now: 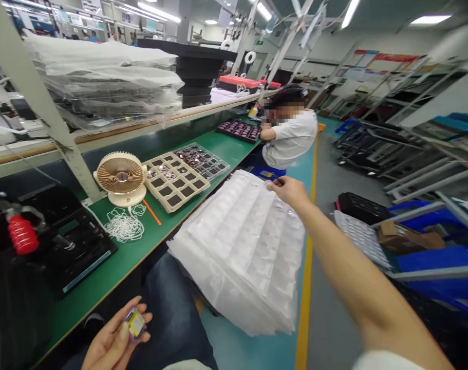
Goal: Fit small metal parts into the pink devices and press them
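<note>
My left hand (116, 336), low in the view above my lap, holds a small device with a yellow label (135, 324) and a purplish rim between thumb and fingers. My right hand (291, 191) reaches out to the far right corner of a stack of trays wrapped in white sheeting (234, 241). Its thumb and forefinger are closed together at that corner; what they pinch is too small to make out. Rows of pockets show faintly through the sheeting. The stack stands to the right of the green workbench (226, 145), beside my leg.
On the bench are a cream fan (121, 177), a white cord (126, 226), an orange stick (152, 211), a beige compartment tray (172, 199), a clear tray of small parts (214, 167) and a red-handled clamp fixture (22, 234). A co-worker (291, 136) sits farther along. Racks (407, 149) stand right.
</note>
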Demonstrator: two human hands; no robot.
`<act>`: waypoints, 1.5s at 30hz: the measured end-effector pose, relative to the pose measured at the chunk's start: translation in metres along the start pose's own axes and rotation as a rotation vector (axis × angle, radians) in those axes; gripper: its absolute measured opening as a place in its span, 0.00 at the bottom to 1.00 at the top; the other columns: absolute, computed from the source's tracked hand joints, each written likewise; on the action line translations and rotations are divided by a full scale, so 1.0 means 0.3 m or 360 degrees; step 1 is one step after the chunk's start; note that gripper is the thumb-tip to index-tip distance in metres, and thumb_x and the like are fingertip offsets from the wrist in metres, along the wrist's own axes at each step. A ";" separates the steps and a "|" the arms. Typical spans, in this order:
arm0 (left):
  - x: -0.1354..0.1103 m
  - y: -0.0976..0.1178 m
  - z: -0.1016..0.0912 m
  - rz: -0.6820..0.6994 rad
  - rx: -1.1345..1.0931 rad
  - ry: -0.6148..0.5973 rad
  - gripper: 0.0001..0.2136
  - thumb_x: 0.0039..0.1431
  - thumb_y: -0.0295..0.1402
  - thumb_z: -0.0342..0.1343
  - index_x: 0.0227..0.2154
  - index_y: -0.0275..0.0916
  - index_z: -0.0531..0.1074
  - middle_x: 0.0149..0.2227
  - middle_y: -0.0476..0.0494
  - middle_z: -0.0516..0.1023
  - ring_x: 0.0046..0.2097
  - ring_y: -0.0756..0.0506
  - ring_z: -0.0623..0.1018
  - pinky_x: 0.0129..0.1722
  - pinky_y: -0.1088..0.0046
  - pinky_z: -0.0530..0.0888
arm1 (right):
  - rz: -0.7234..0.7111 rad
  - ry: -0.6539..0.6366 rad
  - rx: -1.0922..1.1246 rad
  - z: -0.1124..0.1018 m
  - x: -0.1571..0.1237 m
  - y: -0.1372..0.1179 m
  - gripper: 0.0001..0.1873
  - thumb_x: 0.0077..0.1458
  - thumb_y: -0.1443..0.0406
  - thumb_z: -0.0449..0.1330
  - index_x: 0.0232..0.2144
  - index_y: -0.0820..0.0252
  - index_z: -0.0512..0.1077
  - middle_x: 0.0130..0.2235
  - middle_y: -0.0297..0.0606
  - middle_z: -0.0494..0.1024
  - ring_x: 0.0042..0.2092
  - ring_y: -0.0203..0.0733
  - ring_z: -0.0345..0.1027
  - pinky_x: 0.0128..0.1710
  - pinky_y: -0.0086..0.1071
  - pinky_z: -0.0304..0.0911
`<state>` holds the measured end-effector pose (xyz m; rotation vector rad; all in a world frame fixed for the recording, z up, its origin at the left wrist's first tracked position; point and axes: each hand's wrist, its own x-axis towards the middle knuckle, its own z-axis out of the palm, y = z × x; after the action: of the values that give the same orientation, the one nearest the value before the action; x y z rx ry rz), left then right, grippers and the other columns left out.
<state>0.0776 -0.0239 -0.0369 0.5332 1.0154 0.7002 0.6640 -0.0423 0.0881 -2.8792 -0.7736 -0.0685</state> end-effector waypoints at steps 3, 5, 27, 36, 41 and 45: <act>-0.013 0.016 0.088 0.0042 0.0016 -0.0305 0.26 0.49 0.45 0.77 0.48 0.37 0.85 0.52 0.27 0.85 0.46 0.32 0.86 0.42 0.59 0.84 | -0.0381 0.0129 0.0301 0.016 -0.356 -0.099 0.16 0.61 0.51 0.68 0.41 0.57 0.80 0.40 0.45 0.84 0.39 0.49 0.75 0.37 0.36 0.62; -0.019 0.015 0.132 0.0051 0.0019 -0.0499 0.24 0.51 0.44 0.76 0.49 0.37 0.85 0.59 0.25 0.80 0.45 0.33 0.85 0.42 0.58 0.83 | -0.0590 -0.0054 0.0711 0.053 -0.660 -0.182 0.19 0.58 0.45 0.68 0.35 0.52 0.81 0.34 0.41 0.84 0.32 0.46 0.72 0.33 0.36 0.62; -0.068 0.087 -0.122 0.0208 -0.0221 -0.0785 0.22 0.59 0.39 0.71 0.53 0.35 0.82 0.55 0.28 0.81 0.47 0.38 0.82 0.40 0.65 0.82 | -0.0078 -0.2611 0.2262 0.358 -1.260 -0.621 0.25 0.48 0.52 0.79 0.33 0.59 0.71 0.28 0.29 0.75 0.19 0.21 0.42 0.18 0.21 0.37; -0.061 0.095 -0.125 0.0570 -0.0065 -0.0316 0.20 0.52 0.33 0.76 0.50 0.44 0.85 0.60 0.34 0.80 0.61 0.35 0.78 0.59 0.61 0.76 | -0.1317 -0.1070 0.2200 0.298 -1.329 -0.665 0.11 0.58 0.67 0.73 0.43 0.48 0.85 0.47 0.39 0.84 0.43 0.42 0.81 0.42 0.31 0.77; -0.061 0.095 -0.122 0.0608 -0.0026 -0.0284 0.22 0.50 0.35 0.78 0.49 0.45 0.86 0.60 0.33 0.80 0.60 0.34 0.79 0.60 0.59 0.76 | -0.1515 -0.0917 0.2191 0.318 -1.332 -0.688 0.13 0.60 0.70 0.71 0.45 0.49 0.84 0.48 0.39 0.84 0.44 0.41 0.82 0.44 0.31 0.79; -0.063 0.092 -0.127 0.0624 -0.0059 -0.0301 0.22 0.50 0.34 0.78 0.50 0.46 0.85 0.58 0.36 0.81 0.57 0.37 0.81 0.58 0.62 0.77 | -0.1631 -0.0904 0.2217 0.321 -1.326 -0.695 0.14 0.61 0.72 0.70 0.46 0.51 0.83 0.49 0.39 0.83 0.47 0.42 0.82 0.46 0.31 0.80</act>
<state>0.0293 -0.0164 -0.0235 0.7623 0.7254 0.9930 0.2156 -0.0449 -0.0113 -1.0225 -1.4635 0.8120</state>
